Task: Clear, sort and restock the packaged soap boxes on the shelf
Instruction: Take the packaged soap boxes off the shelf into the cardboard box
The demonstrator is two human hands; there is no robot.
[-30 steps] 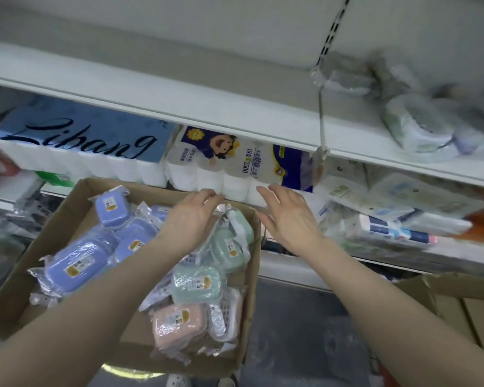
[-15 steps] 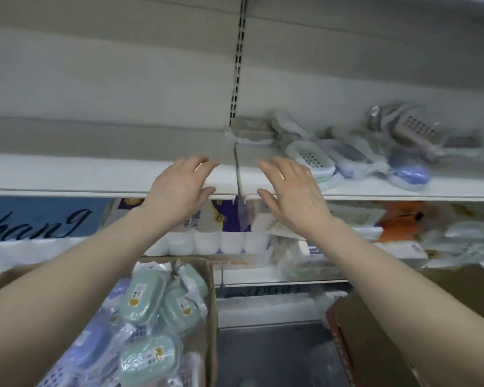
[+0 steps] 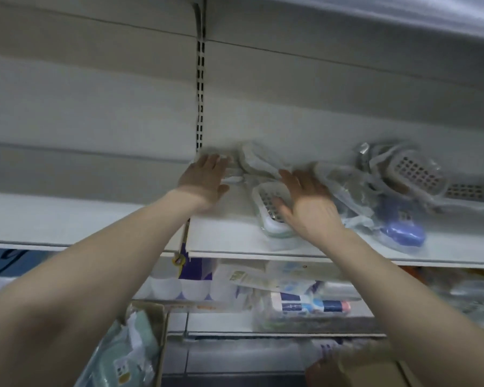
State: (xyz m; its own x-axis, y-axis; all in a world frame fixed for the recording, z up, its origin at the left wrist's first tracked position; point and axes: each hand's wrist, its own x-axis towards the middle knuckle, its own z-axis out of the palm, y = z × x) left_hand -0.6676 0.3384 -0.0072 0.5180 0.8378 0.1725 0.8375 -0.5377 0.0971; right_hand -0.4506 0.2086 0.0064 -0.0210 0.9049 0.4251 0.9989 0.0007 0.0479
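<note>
Upper white metal shelf [image 3: 95, 219], soap section.

- Both arms are raised. The left hand [image 3: 204, 178] lies flat with fingers straight, its tips touching a crumpled clear-wrapped pale pack [image 3: 259, 163] at the back by the slotted upright.
- The right hand [image 3: 309, 203] is flat too, spread over the white soap box with a gridded tray [image 3: 264, 219] near the front edge.
- Neither grip is closed on anything; both are open.
- More stock lies loose to the right: a blue-purple wrapped soap box [image 3: 403, 233] and a white perforated soap box [image 3: 415, 170].
- Below left is a brown cardboard carton [image 3: 158, 331] holding mint-green wrapped soap boxes [image 3: 118, 361].

Step, as I judge it: gathering the strays to clear them.

- Best to cup both palms round the pile and draw it forward together.
- The film is slippery and the boxes sit askew. One could slide off the edge if it were swept one-handed.
- Bring them low over the carton before letting go.

Writing: small yellow stickers on the mint boxes are too blurred to read. The white toilet rolls [image 3: 179, 289] beneath show purple print, illegible.
</note>
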